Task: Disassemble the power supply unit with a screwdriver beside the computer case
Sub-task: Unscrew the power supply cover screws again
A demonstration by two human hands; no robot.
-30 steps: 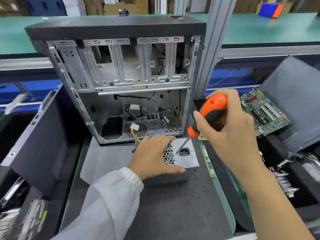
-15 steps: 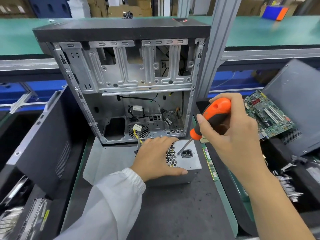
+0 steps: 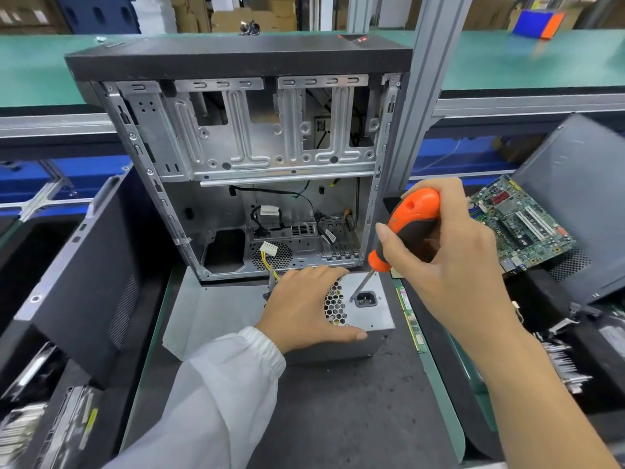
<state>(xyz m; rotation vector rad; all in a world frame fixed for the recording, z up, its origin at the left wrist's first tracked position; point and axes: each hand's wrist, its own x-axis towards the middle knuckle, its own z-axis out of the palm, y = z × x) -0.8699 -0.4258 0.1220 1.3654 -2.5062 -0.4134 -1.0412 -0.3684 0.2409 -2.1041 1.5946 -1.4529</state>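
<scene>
Two hands at work on the power supply unit [image 3: 372,316], a grey metal box w/ honeycomb vent, sitting on the dark desk [image 3: 338,418] just in front of the open computer case [image 3: 243,157]. Left hand [image 3: 304,306] lies on top of the unit, fingers spread over the vent side, thumb along the near edge, pressing it down; white sleeve [image 3: 216,394] covers that arm. Right hand [image 3: 449,262] grips the screwdriver [image 3: 402,235] by its orange & black handle, fingers curled round it, arm bare. Shaft slants down-left; tip sits on the unit's top face right beside the black power socket [image 3: 366,299], approx at a screw, too small to be sure. Case stands upright, side panel off, loose cables & a white connector w/ yellow wires inside near the bottom. Green motherboard [image 3: 517,225] lies to the right, on a dark bin. Narrow green RAM stick [image 3: 411,319] lies on the desk just right of the unit.
</scene>
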